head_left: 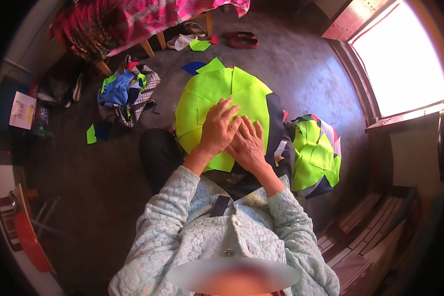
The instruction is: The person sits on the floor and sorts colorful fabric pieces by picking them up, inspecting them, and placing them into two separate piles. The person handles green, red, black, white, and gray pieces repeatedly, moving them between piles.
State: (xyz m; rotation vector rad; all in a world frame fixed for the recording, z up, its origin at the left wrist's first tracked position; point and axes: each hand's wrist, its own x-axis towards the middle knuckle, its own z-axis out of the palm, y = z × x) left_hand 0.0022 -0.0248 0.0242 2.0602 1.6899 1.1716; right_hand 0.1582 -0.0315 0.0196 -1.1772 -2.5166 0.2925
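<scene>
Bright yellow-green fabric pieces (246,93) are spread in overlapping layers over a broad, rounded shape in front of me, between my knees. A small patch-like piece with a visible edge lies near my left fingers. My left hand (216,127) rests on the fabric with its fingers stretched out. Beside it and touching it, my right hand (248,145) also lies on the fabric, fingers extended. Neither hand shows anything held. A dark navy fabric edge (275,123) sticks out along the right side. What lies beneath the layers is hidden.
A second bundle topped with yellow-green scraps (311,148) stands at my right. Left of me, a checked bag (150,81) holds mixed cloth scraps. Loose scraps (91,133) and shoes (240,39) lie on the floor. A pink-covered bed (148,24) stands at the back; slatted wood (365,222) is lower right.
</scene>
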